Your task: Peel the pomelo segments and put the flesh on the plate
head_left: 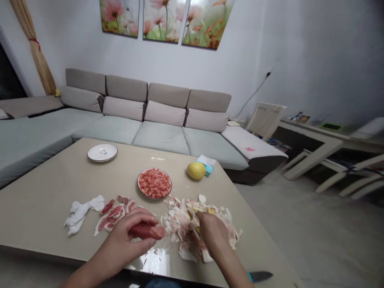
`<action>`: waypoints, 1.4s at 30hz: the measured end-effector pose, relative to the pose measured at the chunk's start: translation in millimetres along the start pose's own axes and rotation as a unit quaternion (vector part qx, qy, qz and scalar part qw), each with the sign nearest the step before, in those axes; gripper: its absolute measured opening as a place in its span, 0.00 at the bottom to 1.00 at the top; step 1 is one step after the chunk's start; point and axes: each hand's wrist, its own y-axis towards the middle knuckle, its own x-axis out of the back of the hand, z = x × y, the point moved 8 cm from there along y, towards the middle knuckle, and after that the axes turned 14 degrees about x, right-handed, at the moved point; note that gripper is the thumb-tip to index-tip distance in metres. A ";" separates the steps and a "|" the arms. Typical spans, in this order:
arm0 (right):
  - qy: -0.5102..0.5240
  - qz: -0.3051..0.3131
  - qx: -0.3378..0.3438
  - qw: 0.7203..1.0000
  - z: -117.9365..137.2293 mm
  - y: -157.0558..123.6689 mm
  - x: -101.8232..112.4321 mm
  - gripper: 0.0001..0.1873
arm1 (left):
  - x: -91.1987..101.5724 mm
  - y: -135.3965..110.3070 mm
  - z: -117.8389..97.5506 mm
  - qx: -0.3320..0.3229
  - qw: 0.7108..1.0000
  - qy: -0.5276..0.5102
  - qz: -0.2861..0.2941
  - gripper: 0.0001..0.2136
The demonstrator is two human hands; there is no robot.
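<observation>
In my left hand (129, 236) is a peeled pink pomelo segment (147, 231), gripped between the curled fingers and thumb. My right hand (213, 232) is over a heap of pomelo peel and membrane (177, 222), its fingers curled and pointing down. Whatever its fingertips pinch is hidden among the scraps. Beyond the hands, a dark-rimmed plate (139, 190) holds small pieces of pink pomelo flesh (155, 183). Several pomelo segments (112, 216), some with white skin on, lie left of my left hand.
A whole yellow fruit (196, 171) stands beside a blue-and-white tissue pack (207, 164). Crumpled white tissue (81, 214) lies at the left. A white plate (102, 153) sits farther back. Near the right front edge is a knife (261, 276). Behind the table (54, 192) stretches a sofa (162, 134).
</observation>
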 end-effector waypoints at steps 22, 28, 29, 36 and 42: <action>0.119 -0.055 0.144 0.981 66.8 -19.3 46.4 0.15 | -1.2 -13.4 22.1 0.150 0.954 -0.217 0.144 0.10; 0.292 -0.085 0.204 0.930 97.5 -27.9 72.3 0.13 | 2.0 -14.8 25.8 0.156 0.945 -0.258 0.126 0.15; 0.326 -0.084 0.209 0.918 101.6 -29.4 76.0 0.12 | 3.7 -13.9 27.3 0.151 0.948 -0.256 0.114 0.15; 0.519 -0.072 0.148 0.839 127.6 -38.2 86.4 0.14 | 2.4 -14.3 31.9 0.136 0.960 -0.229 0.089 0.20; 0.567 -0.032 0.128 0.813 141.9 -38.7 76.5 0.13 | -1.7 -19.3 26.0 0.123 0.948 -0.275 0.104 0.20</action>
